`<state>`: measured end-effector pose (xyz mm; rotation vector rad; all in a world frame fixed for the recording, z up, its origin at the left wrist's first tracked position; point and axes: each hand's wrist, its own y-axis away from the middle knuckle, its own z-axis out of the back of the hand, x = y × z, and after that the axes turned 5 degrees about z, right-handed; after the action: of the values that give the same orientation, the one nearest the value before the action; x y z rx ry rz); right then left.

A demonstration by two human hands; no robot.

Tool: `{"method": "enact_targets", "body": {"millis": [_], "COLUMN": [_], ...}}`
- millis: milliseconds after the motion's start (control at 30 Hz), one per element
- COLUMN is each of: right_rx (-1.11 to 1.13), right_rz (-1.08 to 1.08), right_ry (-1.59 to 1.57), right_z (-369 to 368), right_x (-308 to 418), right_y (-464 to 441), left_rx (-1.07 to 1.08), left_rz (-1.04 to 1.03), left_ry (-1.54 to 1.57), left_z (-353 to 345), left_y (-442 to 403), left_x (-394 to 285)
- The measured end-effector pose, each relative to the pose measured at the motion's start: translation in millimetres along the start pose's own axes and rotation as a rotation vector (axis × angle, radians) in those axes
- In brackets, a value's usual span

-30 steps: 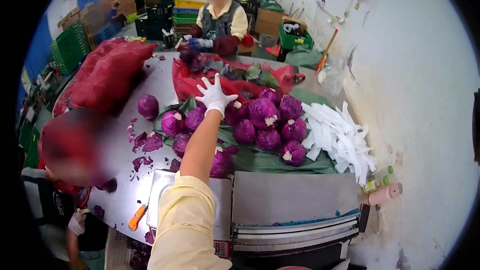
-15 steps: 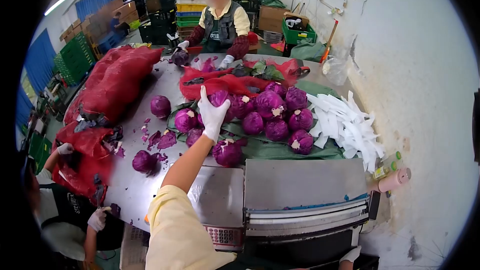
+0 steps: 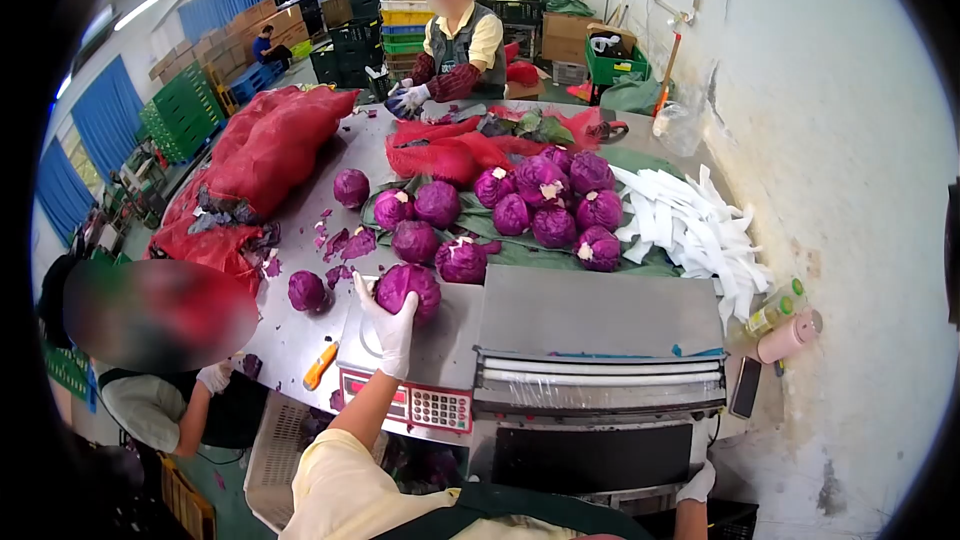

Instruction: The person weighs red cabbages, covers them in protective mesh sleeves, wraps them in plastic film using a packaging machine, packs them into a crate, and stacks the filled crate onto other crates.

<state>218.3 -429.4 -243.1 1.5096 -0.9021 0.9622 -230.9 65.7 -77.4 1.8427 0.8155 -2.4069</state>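
My left hand (image 3: 389, 328), in a white glove, is closed on a red cabbage (image 3: 413, 290) over the plate of a digital scale (image 3: 440, 345). My gloved right hand (image 3: 697, 483) is low at the right, beside the front edge of the film-wrapping machine (image 3: 600, 315); its fingers are too small to make out. Beyond the scale, several more red cabbages (image 3: 541, 180) sit on green sheeting (image 3: 650, 262). One loose cabbage (image 3: 307, 291) lies left of the scale, near an orange-handled cutter (image 3: 320, 366).
Red net sacks (image 3: 270, 145) fill the table's left side. White strips (image 3: 690, 220) are piled at the right, near bottles and a pink flask (image 3: 790, 337). A phone (image 3: 745, 387) lies below them. Co-workers stand across the table and at the left; a crate (image 3: 270, 460) stands below.
My left hand has drawn back from the cabbage pile to the scale with a cabbage in it. The view has shifted. The co-worker opposite has brought both hands together.
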Motion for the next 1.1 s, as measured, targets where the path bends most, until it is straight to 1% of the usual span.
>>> {"method": "enact_targets", "body": {"millis": [33, 67, 100, 167, 200, 233, 267, 300, 333, 367, 400, 433, 467, 500, 533, 600, 667, 700, 767, 800, 833, 867, 933, 967, 1000, 1033, 1067, 1100], "right_rx": [0.054, 0.002, -0.055, -0.035, 0.014, -0.056, -0.026, 0.032, 0.023, -0.010, 0.030, 0.082, 0.116, 0.196, 0.204, 0.329, 0.474, 0.487, 0.630, 0.652, 0.597, 0.548, 0.498, 0.691, 0.880, 0.835, 0.778, 0.797], "right_rz": [0.038, 0.278, 0.517, 0.738, 0.719, 0.781, 0.896, 0.869, 0.948, 0.995, 1.156, 1.110, 1.231, 1.113, 1.218, 1.262, 1.225, 1.225, 1.124, 1.135, 1.078, 1.028, 0.976, 0.939, 0.892, 0.774, 0.653, 0.683], "right_ry": [0.109, 0.271, 0.433, 0.539, 0.470, 0.555, 0.627, 0.650, 0.750, 0.757, 0.788, 0.730, 0.723, 0.698, 0.774, 0.811, 0.965, 0.951, 1.117, 1.099, 1.214, 1.325, 1.457, 1.390, 1.326, 1.408, 1.492, 1.444], "right_z": [21, 27, 29, -12, -25, -25, -31, -40, -49, -60, -74, -90, -103, -123, -143, -189, -239, -264, -317, -340, -362, -383, -407, -412, -421, -425, -419, -418], "right_x": [-9, 1, 18, 99, 127, 138, 157, 182, 201, 209, 229, 242, 246, 257, 260, 258, 256, 253, 244, 237, 232, 230, 235, 215, 210, 203, 215, 212], "right_y": [-22, -21, -20, 20, 23, 14, 9, 6, 1, -15, -25, -38, -63, -71, -89, -135, -167, -183, -212, -233, -253, -269, -277, -314, -311, -307, -275, -271], "left_rx": [0.009, 0.038, 0.046, 0.049, 0.059, 0.086, 0.082, 0.066, 0.171, 0.264, 0.245, 0.217, 0.215, 0.212, 0.221, 0.221, 0.196, 0.183, 0.198, 0.199, 0.167, 0.185, 0.199, 0.196, 0.187, 0.183, 0.170, 0.162], "left_rz": [-0.004, 0.021, -0.031, -0.010, -0.033, -0.064, -0.123, -0.186, -0.108, -0.026, 0.029, 0.084, 0.171, 0.143, 0.125, 0.097, 0.165, 0.158, 0.180, 0.189, 0.184, 0.140, 0.077, 0.101, 0.135, 0.171, 0.132, 0.092], "left_ry": [-0.020, -0.037, -0.128, -0.096, -0.182, -0.262, -0.279, -0.287, -0.246, -0.210, -0.171, -0.134, -0.049, -0.095, -0.125, -0.166, -0.178, -0.189, -0.176, -0.129, -0.139, -0.201, -0.338, -0.306, -0.254, -0.198, -0.184, -0.169], "left_z": [8, 14, 17, 23, 28, 30, 30, 28, 28, 29, 26, 25, 27, 24, 22, 20, 19, 22, 24, 23, 22, 24, 27, 26, 24, 23, 23, 24], "left_y": [8, 13, 15, 18, 16, 12, 10, 7, 1, -4, -7, -11, -18, -12, -7, 1, 8, 7, 4, 6, 4, 2, 3, 4, 7, 10, 10, 10], "left_x": [-5, -5, -2, -1, 4, 8, 9, 8, 12, 20, 27, 34, 48, 34, 26, 13, 2, 6, 14, 13, 14, 20, 11, 10, 6, 2, 7, 11]}}
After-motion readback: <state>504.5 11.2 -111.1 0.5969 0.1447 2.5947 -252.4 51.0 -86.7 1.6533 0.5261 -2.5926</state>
